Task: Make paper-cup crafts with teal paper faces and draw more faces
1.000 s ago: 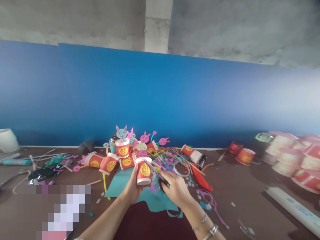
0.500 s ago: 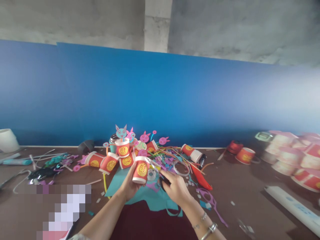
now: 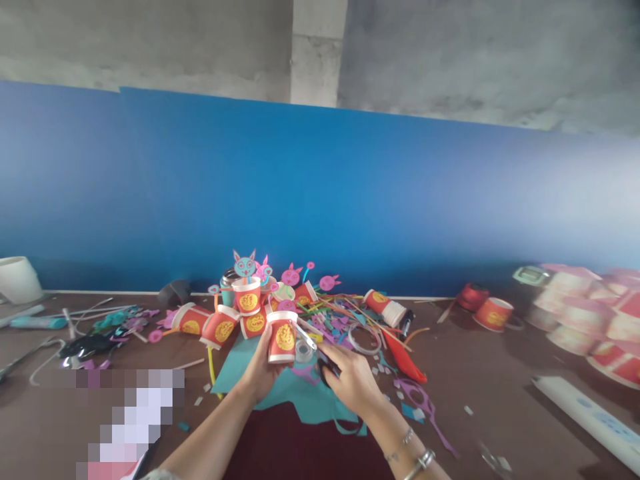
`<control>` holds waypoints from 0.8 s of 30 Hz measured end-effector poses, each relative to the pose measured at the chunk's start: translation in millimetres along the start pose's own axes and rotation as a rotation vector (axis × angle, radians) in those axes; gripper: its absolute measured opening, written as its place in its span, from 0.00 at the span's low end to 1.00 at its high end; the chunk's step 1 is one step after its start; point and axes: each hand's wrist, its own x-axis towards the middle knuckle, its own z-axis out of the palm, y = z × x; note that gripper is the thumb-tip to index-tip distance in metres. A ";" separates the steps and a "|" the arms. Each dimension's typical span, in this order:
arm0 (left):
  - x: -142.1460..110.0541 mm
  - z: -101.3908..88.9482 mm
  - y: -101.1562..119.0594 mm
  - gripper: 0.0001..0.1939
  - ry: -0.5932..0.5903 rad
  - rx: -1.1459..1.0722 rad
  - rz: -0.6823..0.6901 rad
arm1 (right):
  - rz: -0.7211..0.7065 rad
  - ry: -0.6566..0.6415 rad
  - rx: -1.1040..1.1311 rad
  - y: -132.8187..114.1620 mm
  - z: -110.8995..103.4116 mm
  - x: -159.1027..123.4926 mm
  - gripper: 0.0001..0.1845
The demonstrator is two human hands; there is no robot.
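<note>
A: State the condition of the left hand [image 3: 261, 375].
B: Closed around a red paper cup [image 3: 281, 343], gripping its left side. The cup is between the two hands, nearly upright, white rim uppermost. Whether its base touches the teal paper [image 3: 235, 377] beneath cannot be told.

A: And the right hand [image 3: 354, 379]?
B: Grasping scissors [image 3: 305, 337] by the dark handles. The blades point away and leftward, toward the cup's upper right side. Contact between tips and cup cannot be confirmed.

A: Which edges lie nearest the hands?
B: The teal paper spreads under both. Its ragged near edge runs between the forearms; its left edge lies outside the left hand. A tape roll [image 3: 303, 357] sits between the hands, just beside the cup.

A: Clearance beyond the hands?
B: Restricted. A cluster of similar cups [image 3: 220, 327], with a paper animal face [image 3: 245, 267] rising above it, stands directly past the left hand. A heap of coloured scraps [image 3: 334, 322] lies past the right. Behind both, the far edge of the table [image 3: 480, 380] meets a blue panel [image 3: 320, 193].

A: Clearance sideways?
B: Left: a yellow strip [image 3: 211, 367] lies near the left hand. Right: wider. Past a purple cutout [image 3: 427, 403] near the right hand, brown tabletop with small scraps extends to a white power strip [image 3: 585, 410]; stacked cups [image 3: 575, 327] stand farther beyond.
</note>
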 end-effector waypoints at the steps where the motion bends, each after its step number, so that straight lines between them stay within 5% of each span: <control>1: 0.5 -0.5 -0.6 0.18 0.000 -0.003 0.002 | -0.001 -0.003 0.005 -0.2 0.2 0.1 0.24; 16: -1.6 0.5 2.4 0.19 0.000 -0.014 -0.027 | 0.001 -0.017 0.151 4.5 3.2 2.3 0.22; 24: 0.9 -0.1 4.5 0.18 -0.004 -0.072 -0.083 | -0.059 0.007 0.053 4.3 4.3 -0.2 0.22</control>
